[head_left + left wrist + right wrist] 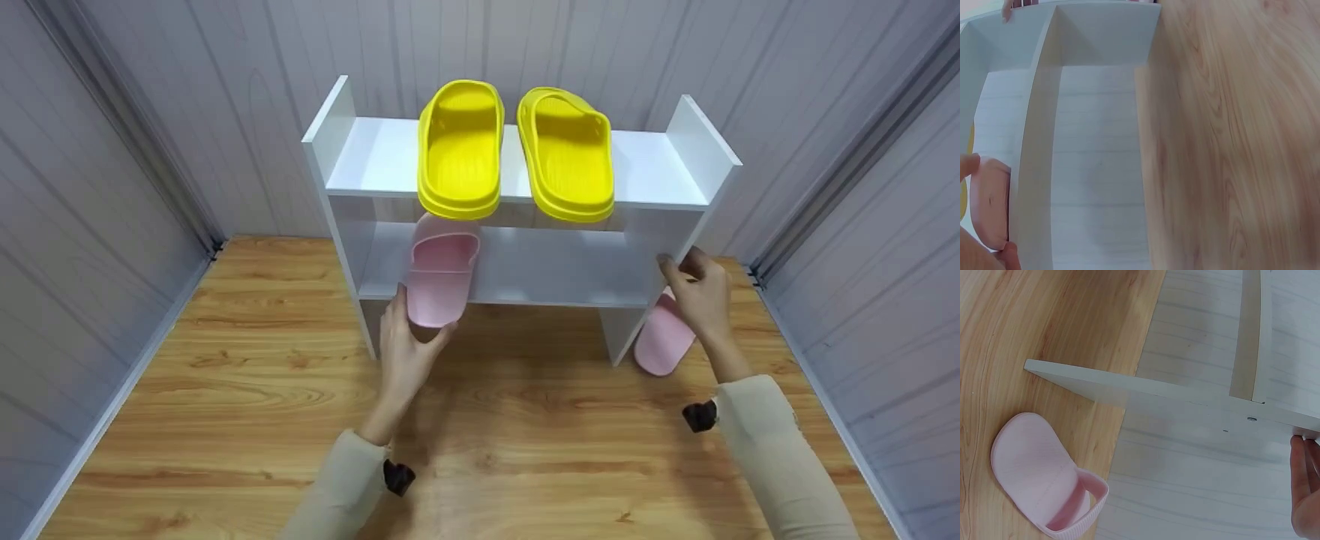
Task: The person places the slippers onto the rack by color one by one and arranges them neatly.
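A pink slipper lies on the lower shelf of a white shoe rack, its heel end sticking out past the front edge. My left hand holds it by the heel, fingers on the left side and thumb on the right. In the left wrist view, the heel end of this slipper shows between the fingertips. My right hand grips the front edge of the rack's right side panel. Below that hand, outside the panel, another pink slipper rests on the floor, partly hidden by the hand in the head view.
Two yellow slippers, a left one and a right one, stand on the top shelf with heels over its front edge. The wood-patterned floor runs under the rack. Panelled walls close in the back and both sides.
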Demonstrator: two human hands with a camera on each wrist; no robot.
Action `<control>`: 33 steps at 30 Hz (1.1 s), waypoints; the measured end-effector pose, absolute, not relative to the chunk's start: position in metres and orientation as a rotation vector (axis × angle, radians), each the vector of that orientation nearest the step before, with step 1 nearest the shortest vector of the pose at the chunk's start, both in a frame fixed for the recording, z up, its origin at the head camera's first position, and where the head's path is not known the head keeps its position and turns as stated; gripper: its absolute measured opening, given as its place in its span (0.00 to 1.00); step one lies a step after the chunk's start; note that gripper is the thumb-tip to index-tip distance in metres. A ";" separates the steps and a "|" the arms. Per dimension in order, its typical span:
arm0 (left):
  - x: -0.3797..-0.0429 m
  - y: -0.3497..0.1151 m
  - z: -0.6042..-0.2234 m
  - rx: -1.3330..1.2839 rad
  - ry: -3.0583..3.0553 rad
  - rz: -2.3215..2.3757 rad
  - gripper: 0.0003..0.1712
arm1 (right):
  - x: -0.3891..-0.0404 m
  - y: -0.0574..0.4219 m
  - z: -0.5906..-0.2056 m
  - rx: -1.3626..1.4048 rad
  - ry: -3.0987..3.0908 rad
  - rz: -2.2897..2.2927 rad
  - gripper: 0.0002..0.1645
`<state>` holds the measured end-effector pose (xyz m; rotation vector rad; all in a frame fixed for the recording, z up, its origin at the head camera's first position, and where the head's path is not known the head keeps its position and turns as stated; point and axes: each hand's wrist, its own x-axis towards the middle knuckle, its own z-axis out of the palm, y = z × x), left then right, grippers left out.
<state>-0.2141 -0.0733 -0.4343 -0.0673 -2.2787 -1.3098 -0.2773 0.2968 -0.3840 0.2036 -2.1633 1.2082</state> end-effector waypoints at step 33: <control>-0.228 -0.055 -0.444 -0.076 -2.127 -1.334 0.56 | -0.270 0.292 -0.375 0.199 -2.184 1.218 0.14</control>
